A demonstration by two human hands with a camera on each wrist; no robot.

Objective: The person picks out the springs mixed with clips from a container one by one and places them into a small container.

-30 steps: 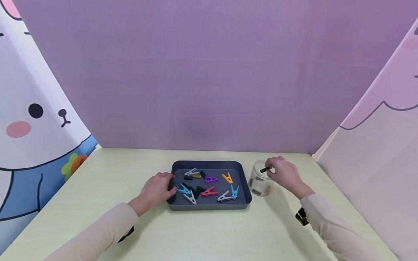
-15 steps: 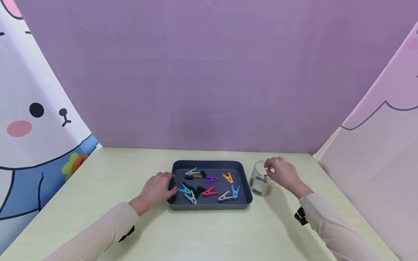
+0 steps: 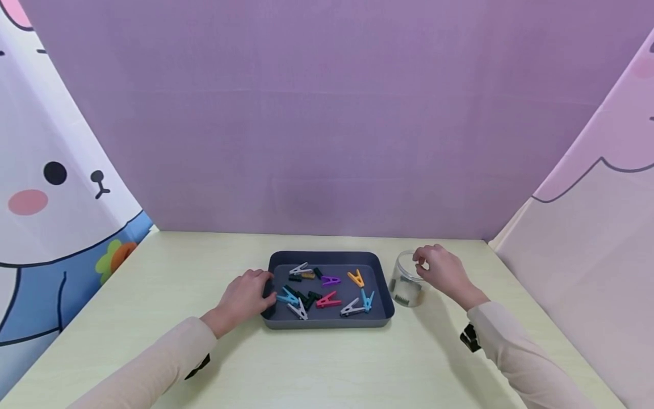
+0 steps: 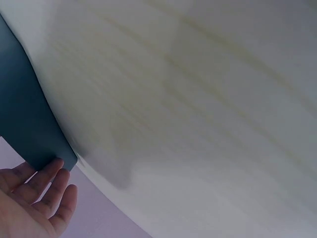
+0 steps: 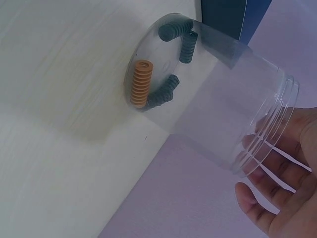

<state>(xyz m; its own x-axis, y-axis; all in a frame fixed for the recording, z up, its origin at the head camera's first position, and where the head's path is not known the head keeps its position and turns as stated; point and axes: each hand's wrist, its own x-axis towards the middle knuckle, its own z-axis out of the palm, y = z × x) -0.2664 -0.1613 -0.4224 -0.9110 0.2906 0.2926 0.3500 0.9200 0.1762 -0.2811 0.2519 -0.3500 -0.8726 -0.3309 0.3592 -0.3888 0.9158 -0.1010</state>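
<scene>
My left hand (image 3: pixel 244 298) holds the left end of a dark grey tray (image 3: pixel 327 324); in the left wrist view its fingers lie against the tray's corner (image 4: pixel 63 157). Plastic clothes pegs in several colours lie in the tray, among them a red peg (image 3: pixel 328 301), a purple peg (image 3: pixel 330 281) and a yellow peg (image 3: pixel 356 278). Dark green coil springs (image 3: pixel 314 296) lie between them. My right hand (image 3: pixel 444 274) is at the mouth of a clear jar (image 3: pixel 407 292), fingers relaxed with nothing between them. Inside the jar rest an orange spring (image 5: pixel 141 85) and several green springs (image 5: pixel 176 30).
The pale wooden table (image 3: pixel 327 369) carries the tray, with the jar close to its right side. A purple cloth wall (image 3: pixel 327 125) rises behind. Printed cartoon cloths flank the left (image 3: pixel 61 227) and right (image 3: pixel 592 255) sides.
One second ago my right hand pinched a short dark spring over the jar's mouth; it has let go, and the fingers are bare. My left hand and the tray have stayed in place.
</scene>
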